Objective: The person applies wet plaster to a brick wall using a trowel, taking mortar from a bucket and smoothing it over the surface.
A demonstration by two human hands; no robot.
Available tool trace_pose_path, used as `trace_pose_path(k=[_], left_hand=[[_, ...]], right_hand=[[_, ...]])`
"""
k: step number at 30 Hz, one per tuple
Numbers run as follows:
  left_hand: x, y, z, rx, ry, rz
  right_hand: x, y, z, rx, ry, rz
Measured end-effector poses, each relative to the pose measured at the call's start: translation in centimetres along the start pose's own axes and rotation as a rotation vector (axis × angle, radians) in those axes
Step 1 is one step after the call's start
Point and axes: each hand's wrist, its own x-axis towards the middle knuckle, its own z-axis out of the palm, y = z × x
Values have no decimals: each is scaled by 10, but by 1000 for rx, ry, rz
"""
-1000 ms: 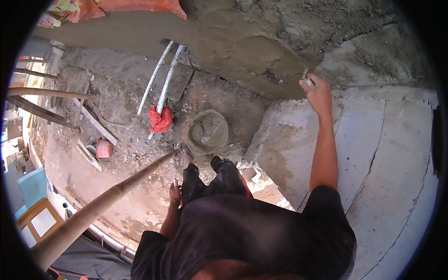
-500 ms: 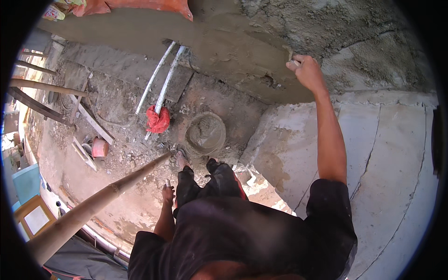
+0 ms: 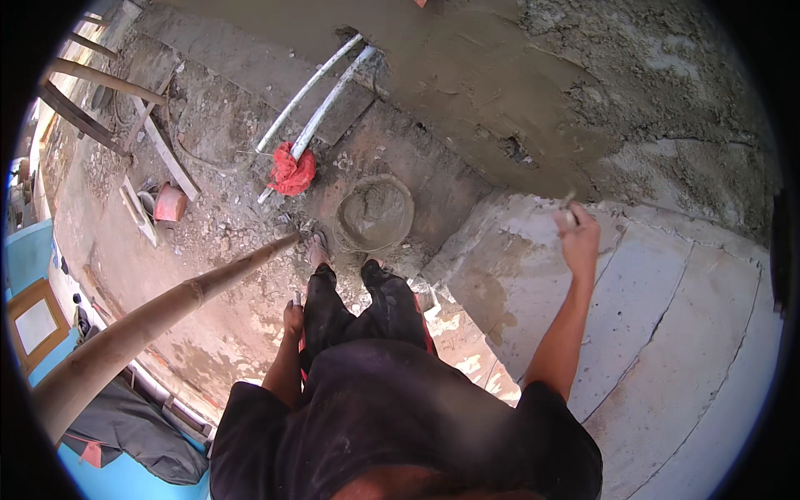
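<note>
My right hand (image 3: pixel 579 239) is closed round the handle of a trowel (image 3: pixel 569 200), smeared with mortar and seen almost edge-on. It hovers by the joint between the wet mortar wall (image 3: pixel 483 100) and the grey panels (image 3: pixel 617 300). The fingers are slightly blurred. Down by my left leg, my left hand (image 3: pixel 293 319) grips a short pale tool handle (image 3: pixel 297 297); the rest of that tool is hidden. A round bucket (image 3: pixel 375 237) holding wet mortar stands on the ground just ahead of my feet.
A thick bamboo pole (image 3: pixel 167 317) slants across my left side. Two white pipes (image 3: pixel 329 104), with a red plastic bag (image 3: pixel 292 171) round one, rise ahead. Farther left are planks (image 3: pixel 167 150), a reddish pail (image 3: pixel 171 202) and more poles (image 3: pixel 104 81). Rubble (image 3: pixel 233 225) litters the ground.
My right hand has drawn back with the trowel, off the wet mortar and over the edge of the panels. My left hand stays low by my leg. The whole view has shifted.
</note>
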Motion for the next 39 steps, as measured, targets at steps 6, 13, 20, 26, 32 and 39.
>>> trace_pose_path(k=[6,13,20,26,32,39], left_hand=[[-15,42,-7,46,-49,181],[-38,60,-35,-248,136,-284],[-3,51,-18,-255,61,-74],[62,53,10,28,-198,87],[188,85,77,194,-154,169],[295,87,179,-121,-277,225]], right_hand=[[91,51,143,-704,-251,11],[159,-70,137,-591,-84,-59],[148,-77,71,-144,16,-46],[-3,-29,116,-55,100,119],[-57,8,296,-454,-713,15],[6,29,520,-677,-743,-296]])
